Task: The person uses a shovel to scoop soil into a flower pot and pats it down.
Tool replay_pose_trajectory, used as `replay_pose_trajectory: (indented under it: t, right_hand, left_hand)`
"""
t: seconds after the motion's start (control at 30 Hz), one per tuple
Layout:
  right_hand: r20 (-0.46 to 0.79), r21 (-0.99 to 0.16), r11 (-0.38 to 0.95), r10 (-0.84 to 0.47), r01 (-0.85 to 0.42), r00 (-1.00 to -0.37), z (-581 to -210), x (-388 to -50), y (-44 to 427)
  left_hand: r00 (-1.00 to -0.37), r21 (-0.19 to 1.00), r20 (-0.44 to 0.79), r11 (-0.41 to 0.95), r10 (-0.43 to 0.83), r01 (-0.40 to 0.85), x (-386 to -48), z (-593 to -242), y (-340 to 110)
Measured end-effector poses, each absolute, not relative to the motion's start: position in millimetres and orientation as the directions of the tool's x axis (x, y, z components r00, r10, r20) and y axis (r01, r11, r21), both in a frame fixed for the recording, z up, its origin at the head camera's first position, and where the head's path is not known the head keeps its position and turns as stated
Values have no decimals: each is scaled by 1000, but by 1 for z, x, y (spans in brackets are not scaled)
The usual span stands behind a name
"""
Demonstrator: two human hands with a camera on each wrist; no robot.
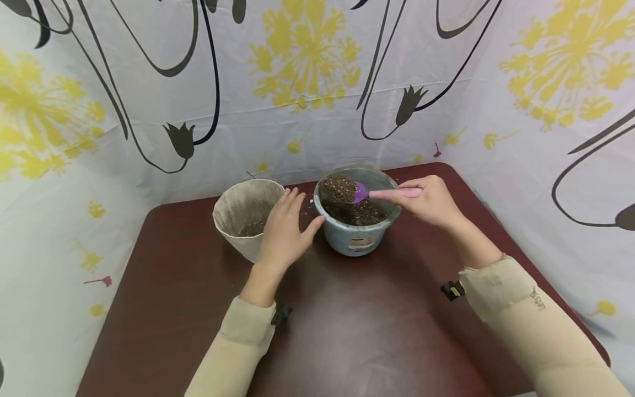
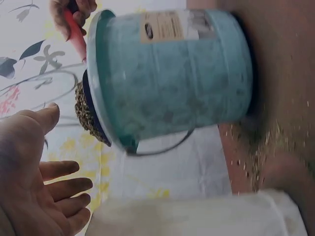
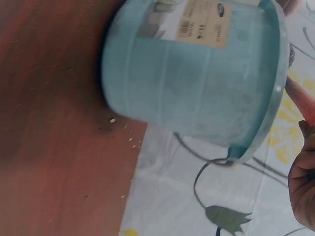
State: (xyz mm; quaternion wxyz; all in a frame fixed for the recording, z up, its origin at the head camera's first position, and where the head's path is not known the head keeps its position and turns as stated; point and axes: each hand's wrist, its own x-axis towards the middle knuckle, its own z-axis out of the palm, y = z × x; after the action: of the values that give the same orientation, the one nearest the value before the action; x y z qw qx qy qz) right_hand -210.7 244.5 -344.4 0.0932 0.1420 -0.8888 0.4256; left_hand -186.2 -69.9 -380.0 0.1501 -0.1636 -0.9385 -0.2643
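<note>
A trowel with a pink handle (image 1: 394, 193) and a purple blade carries a heap of dark soil (image 1: 339, 189) over the blue bucket (image 1: 354, 237). My right hand (image 1: 430, 199) grips that handle at the bucket's right side. More soil lies inside the bucket, and a paper label is on its front. To the left stands a whitish fabric-like pot (image 1: 233, 209) with some soil at its bottom. Beside its right rim is my left hand (image 1: 285, 229), fingers spread and holding nothing. In the left wrist view the left hand (image 2: 44, 182) has its fingers extended near the loaded blade.
Both containers stand toward the back of a dark red-brown table (image 1: 347, 331). Crumbs of soil (image 2: 256, 157) are scattered on the tabletop near the bucket. A white cloth (image 1: 307, 132) with yellow and grey flowers hangs behind and along the sides.
</note>
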Motion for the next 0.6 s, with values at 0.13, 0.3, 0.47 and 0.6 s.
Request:
replay_pose_trajectory:
  t: [0.13, 0.3, 0.47, 0.6]
  right_hand:
    - [272, -735, 595, -182, -326, -945, -335, -216, 228]
    - [243, -752, 589, -171, -296, -955, -330, -224, 206]
    - [191, -774, 567, -214, -281, -958, -326, -232, 184]
    - [171, -782, 550, -264, -293, -949, -325, -237, 163]
  left_hand:
    - [-900, 422, 384, 828, 206, 370, -183, -380, -86]
    - [-905, 420, 392, 842, 168, 339, -175, -387, -109]
    - [-904, 430, 411, 849, 119, 307, -167, -396, -134]
    - [-893, 419, 447, 868, 59, 267, -160, -401, -152]
